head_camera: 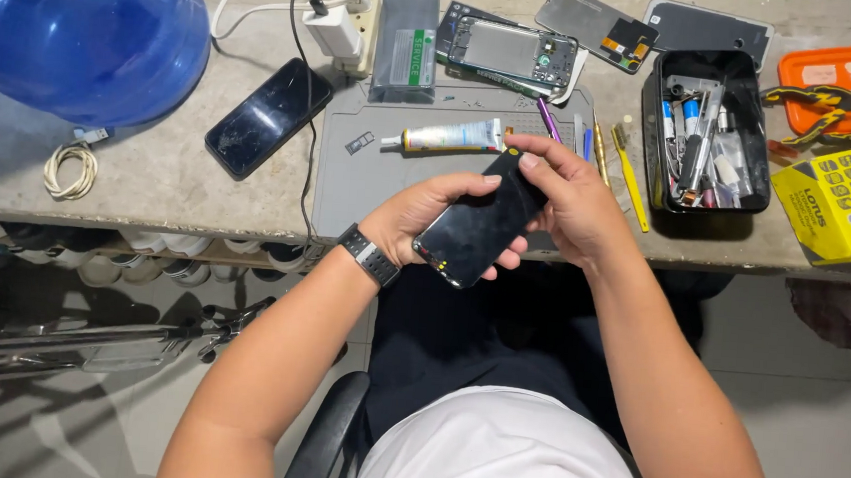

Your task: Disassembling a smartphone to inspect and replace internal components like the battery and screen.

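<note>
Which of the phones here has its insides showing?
The opened phone at the bench's back edge; the held phone and the phone left of the mat show only dark glass.

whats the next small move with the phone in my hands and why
Probably lay the phone flat on the grey mat. Both hands, left and right, hold it tilted in the air past the bench edge, and the glue tube and tool box sit beyond the mat, so either hand must be free to reach them.
</note>
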